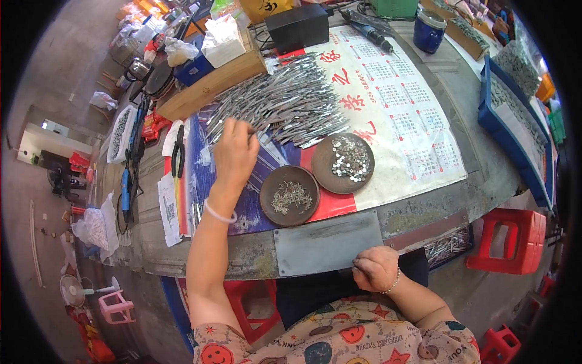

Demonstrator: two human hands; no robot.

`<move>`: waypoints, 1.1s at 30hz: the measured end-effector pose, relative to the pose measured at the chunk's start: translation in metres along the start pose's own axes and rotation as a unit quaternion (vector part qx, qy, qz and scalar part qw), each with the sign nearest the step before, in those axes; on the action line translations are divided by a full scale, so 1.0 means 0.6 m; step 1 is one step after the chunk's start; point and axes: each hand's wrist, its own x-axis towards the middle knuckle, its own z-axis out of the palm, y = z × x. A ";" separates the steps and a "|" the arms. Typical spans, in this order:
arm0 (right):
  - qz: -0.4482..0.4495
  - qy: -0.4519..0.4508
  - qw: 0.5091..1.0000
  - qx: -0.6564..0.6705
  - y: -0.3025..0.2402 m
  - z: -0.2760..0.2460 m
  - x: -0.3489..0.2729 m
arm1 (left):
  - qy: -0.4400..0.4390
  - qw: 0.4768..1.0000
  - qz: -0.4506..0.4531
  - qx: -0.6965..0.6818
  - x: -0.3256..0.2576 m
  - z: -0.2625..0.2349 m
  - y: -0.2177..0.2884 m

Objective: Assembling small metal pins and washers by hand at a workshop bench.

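My left hand [236, 148] reaches over the near left edge of a large pile of thin silvery metal strips [285, 97]. Its fingers are bent together, and whatever they pinch is too small or hidden to name. My right hand [376, 268] is closed in a loose fist by the table's front edge, beside a flat grey metal plate [327, 242]; its inside is hidden. Between the hands stand two round brown dishes. One dish [267, 209] holds small thin metal pieces [291, 197], the other [321, 167] small shiny round discs [351, 161].
A printed calendar sheet [418, 115] covers the table. Black-handled pliers [177, 151] and a blue pen-like tool [126, 188] lie at the left. A wooden board [206, 85] borders the pile. At the right are a blue tray [515, 133] and a red stool [509, 239].
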 end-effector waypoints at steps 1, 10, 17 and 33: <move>0.003 0.004 1.000 -0.001 -0.002 0.001 0.000 | 0.019 1.000 -0.011 -0.018 -0.013 -0.023 0.006; 0.148 -0.031 0.988 0.039 -0.022 -0.008 0.020 | -0.040 0.830 -0.324 -0.451 -0.249 -0.180 0.106; 0.184 -0.150 0.969 0.065 -0.042 -0.011 0.122 | -0.069 0.652 -0.361 -0.663 -0.372 -0.186 0.190; 0.019 -0.342 0.900 -0.269 0.061 0.153 0.236 | -0.075 0.511 -0.358 -0.778 -0.416 -0.184 0.279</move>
